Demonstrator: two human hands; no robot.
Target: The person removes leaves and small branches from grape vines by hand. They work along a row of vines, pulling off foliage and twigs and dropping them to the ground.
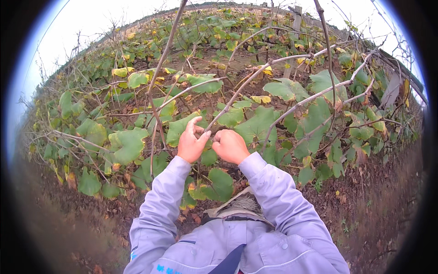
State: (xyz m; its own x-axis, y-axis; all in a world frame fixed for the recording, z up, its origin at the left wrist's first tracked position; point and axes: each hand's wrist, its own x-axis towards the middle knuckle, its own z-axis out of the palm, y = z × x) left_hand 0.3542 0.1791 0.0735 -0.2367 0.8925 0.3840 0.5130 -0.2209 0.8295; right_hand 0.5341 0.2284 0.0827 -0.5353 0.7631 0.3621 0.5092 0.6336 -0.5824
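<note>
My left hand (pixel 193 141) is at a woody grapevine cane (pixel 230 102), thumb and fingers around its lower end. Close on the right, my right hand (pixel 230 146) is curled with thumb and fingertips together beside the same cane; whatever lies between them is too small to tell. Green grapevine leaves (pixel 258 126) surround both hands. At my waist hangs an open pouch (pixel 219 211) holding a bundle of thin, pale strands (pixel 244 204).
Upright canes (pixel 160 68) rise left of the hands, and more canes (pixel 308 99) arch across on the right. A post (pixel 296 24) stands farther back. Fallen leaves cover the soil (pixel 373 191) below, and vine rows stretch behind.
</note>
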